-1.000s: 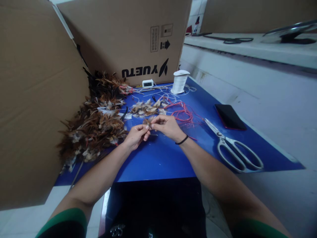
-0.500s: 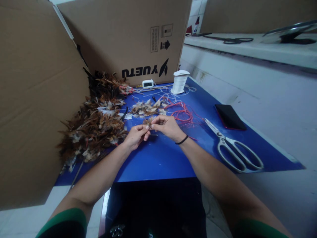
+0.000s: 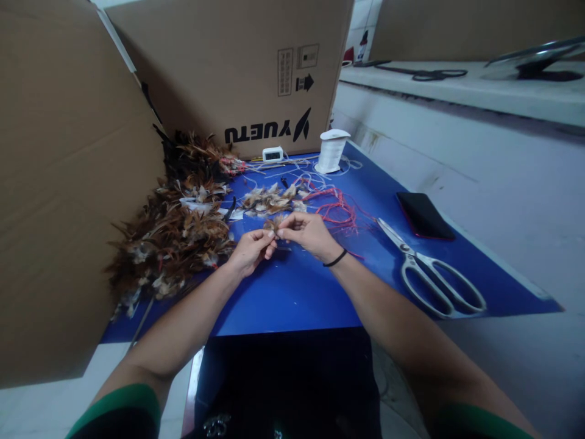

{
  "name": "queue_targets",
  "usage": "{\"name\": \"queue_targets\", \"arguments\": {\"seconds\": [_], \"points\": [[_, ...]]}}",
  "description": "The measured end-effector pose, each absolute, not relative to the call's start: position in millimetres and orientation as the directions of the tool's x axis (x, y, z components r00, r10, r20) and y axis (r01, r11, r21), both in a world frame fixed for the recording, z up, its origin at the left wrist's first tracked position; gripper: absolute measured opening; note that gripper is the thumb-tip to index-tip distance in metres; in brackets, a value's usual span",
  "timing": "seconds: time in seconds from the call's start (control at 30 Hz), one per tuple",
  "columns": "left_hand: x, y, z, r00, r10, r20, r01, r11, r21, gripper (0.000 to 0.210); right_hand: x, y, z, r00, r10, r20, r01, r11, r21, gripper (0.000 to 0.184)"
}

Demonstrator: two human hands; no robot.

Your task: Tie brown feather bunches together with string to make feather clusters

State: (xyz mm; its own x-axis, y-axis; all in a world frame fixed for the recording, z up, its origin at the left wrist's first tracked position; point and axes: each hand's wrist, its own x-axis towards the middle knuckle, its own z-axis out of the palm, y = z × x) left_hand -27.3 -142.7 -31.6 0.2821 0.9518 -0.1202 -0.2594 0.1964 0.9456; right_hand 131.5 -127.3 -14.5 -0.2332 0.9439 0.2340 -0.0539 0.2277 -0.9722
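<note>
Between my fingertips is a small tuft of brown feathers. My left hand pinches its lower end between thumb and forefinger. From the right, my right hand pinches the same tuft, its thumb tip almost meeting the left thumb. Just beyond the hands lies a row of pale and brown feathers on the blue table. Red string is tangled to the right of that row. A large heap of brown feathers spreads left of my left hand.
Scissors lie slightly open on the right, with a dark phone behind them. A white spool and a small digital display stand at the back. Cardboard walls the back and left. Black scissors rest on the ledge.
</note>
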Motion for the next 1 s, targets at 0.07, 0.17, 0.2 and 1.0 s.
{"name": "queue_targets", "arguments": {"seconds": [0.07, 0.17, 0.2, 1.0], "points": [[-27.2, -142.7, -31.5, 0.279, 0.952, -0.124, -0.255, 0.198, 0.946, 0.03, 131.5, -127.4, -14.9, -0.247, 0.945, 0.213, -0.067, 0.203, -0.977, 0.016], [-27.0, -143.1, -31.2, 0.288, 0.95, -0.121, -0.249, 0.197, 0.948, 0.029, 130.7, -126.8, -15.6, -0.233, 0.948, 0.216, -0.032, 0.214, -0.976, 0.015], [-27.0, -143.2, -31.1, 0.293, 0.949, -0.119, -0.248, 0.195, 0.949, 0.029, 130.3, -126.4, -16.0, -0.222, 0.948, 0.228, -0.004, 0.233, -0.972, 0.014], [-30.8, -141.1, -31.3, 0.118, 0.973, 0.199, 0.066, -0.208, 0.976, 0.028, 129.0, -129.9, -15.1, -0.371, 0.927, -0.06, -0.074, -0.093, -0.993, 0.036]]}}
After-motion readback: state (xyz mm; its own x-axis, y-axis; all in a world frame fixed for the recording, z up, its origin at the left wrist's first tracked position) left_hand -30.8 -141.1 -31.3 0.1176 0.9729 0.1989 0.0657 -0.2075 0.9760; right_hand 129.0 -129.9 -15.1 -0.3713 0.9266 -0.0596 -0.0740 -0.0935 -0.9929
